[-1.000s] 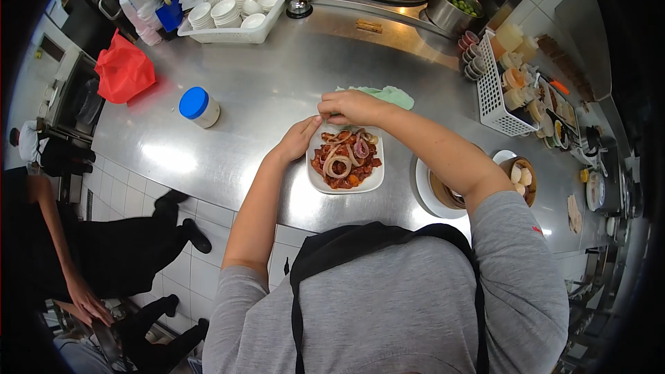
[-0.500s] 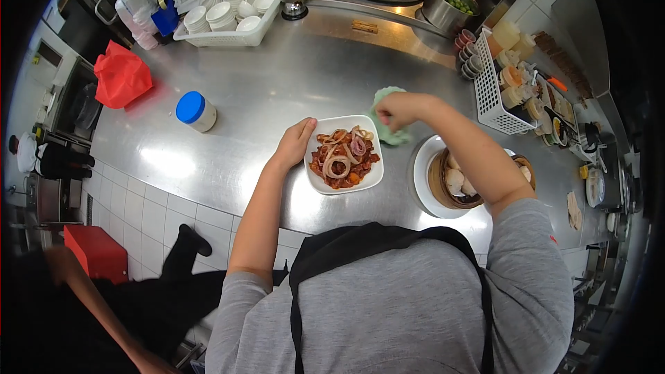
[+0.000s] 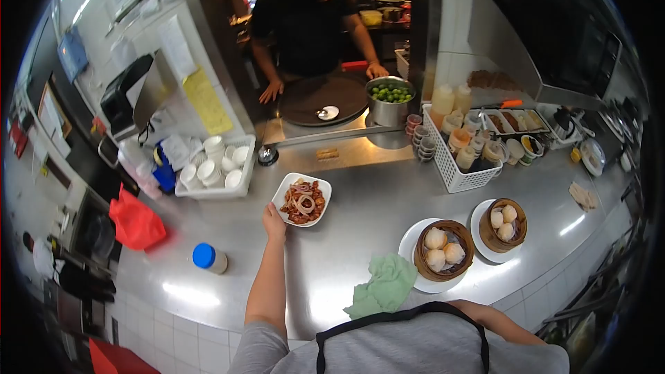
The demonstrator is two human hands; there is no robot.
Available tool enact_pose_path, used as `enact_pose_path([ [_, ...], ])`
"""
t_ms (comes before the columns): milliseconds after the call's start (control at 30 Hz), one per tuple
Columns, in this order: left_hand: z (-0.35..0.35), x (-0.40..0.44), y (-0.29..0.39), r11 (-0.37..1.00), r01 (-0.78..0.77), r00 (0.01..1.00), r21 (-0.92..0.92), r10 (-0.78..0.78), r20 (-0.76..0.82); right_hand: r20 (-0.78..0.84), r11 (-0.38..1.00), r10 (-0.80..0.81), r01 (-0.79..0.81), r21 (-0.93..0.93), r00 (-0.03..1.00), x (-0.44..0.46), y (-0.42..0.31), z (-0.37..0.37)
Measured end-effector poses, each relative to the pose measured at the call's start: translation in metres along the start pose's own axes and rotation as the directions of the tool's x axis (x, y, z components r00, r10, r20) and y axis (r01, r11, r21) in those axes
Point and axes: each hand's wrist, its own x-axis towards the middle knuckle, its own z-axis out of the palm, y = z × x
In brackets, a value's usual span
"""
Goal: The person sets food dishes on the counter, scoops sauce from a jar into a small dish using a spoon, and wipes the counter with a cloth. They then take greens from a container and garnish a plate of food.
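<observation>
Left hand point(image 3: 273, 223): was closed on the near-left edge of the white square dish point(image 3: 280, 198), over the grey steel counter point(image 3: 360, 215); whether these touched, was unclear.
Dish load: held from one side, the dish could perhaps tip and spill the glazed brown meat with onion rings point(image 3: 305, 203).
Right hand: was out of sight; its grip could not be told.

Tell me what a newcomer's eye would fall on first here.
Probably the white bowl of glossy food, gripped at its edge by the left hand above the metal counter. Next might come the bright red bag near the counter's left end, and the two round dumpling baskets right of the green cloth.
</observation>
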Motion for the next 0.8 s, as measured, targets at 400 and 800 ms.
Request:
enact_pose_path([
  [400, 0.054, 0.022, 0.009, 0.905, 0.185, 0.964, -0.383, -0.242, -0.106, -0.69, 0.758, 0.039, 0.429, 0.492, 0.723, 0.061, 0.022, -0.032],
  [800, 0.085, -0.133, 0.022, 0.987, -0.086, 0.818, 0.134, -0.007, 0.576, -0.729, 0.729, -0.684, 0.0, -0.685, -0.029, 0.073, -0.147, -0.189],
])
